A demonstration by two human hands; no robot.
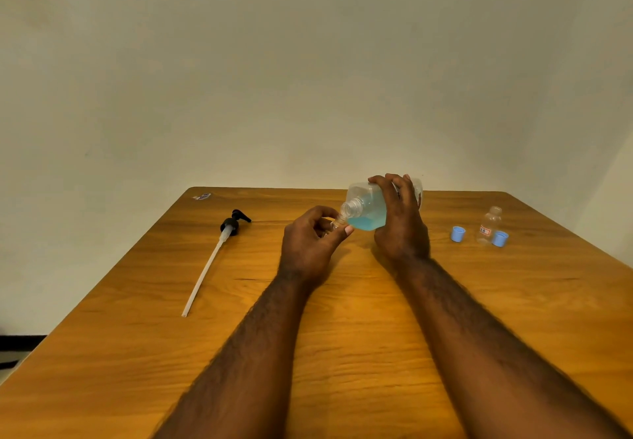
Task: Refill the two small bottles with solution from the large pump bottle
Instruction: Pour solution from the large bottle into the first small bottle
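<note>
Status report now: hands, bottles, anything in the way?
Right hand grips large bottle, tilted. Left hand holds small bottle at its mouth. Second small bottle stands uncapped, far right. Nothing in the way.

The left hand (310, 243) hides all but the neck of a small bottle (338, 221), and the right hand (399, 219) covers the middle of the tilted large bottle (364, 209). Whether liquid passes between their mouths cannot be told. The label (484, 231) on the second small bottle (490, 224) and a sticker (202, 196) at the table's (342, 335) far corner are too small to read.
</note>
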